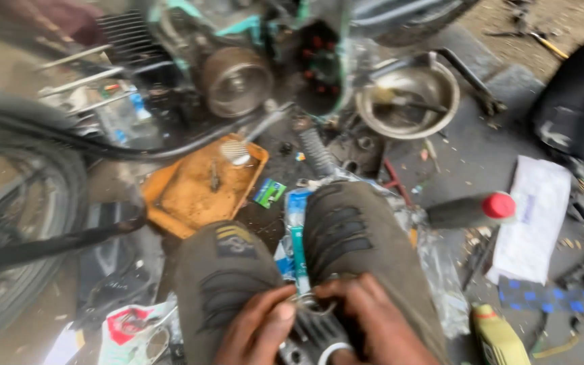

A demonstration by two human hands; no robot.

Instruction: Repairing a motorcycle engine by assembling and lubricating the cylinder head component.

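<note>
A: What does the head camera show at the bottom edge?

B: Both hands meet on a finned metal engine part (309,334) wedged between the person's knees. The left hand (259,329) curls its fingers round the part's left side, thumb pressed inward. The right hand (366,318) grips the right side and top, fingers bent over a small wire clip or ring (319,305) at the part's upper edge. So both hands are closed on the part, neither slack.

A: And around that part?

B: Just beyond it, between the shoes, lies a blue and white packet (295,236). Further up and to the left sits an orange tray (201,189) with a small round mesh piece (236,151) at its far corner. Straight beyond the part, past the shoes, is a coiled spring (318,152), then the motorcycle engine (238,78). Up and to the right rests a steel bowl (441,81) with a tool in it.

A: Anything to the right?

B: A dark bottle with a red cap (474,209) lies on its side, touching a white cloth (532,216). Near the part's lower right stands a yellow bottle (498,338). Far left, a wheel (21,223), blurred.
</note>
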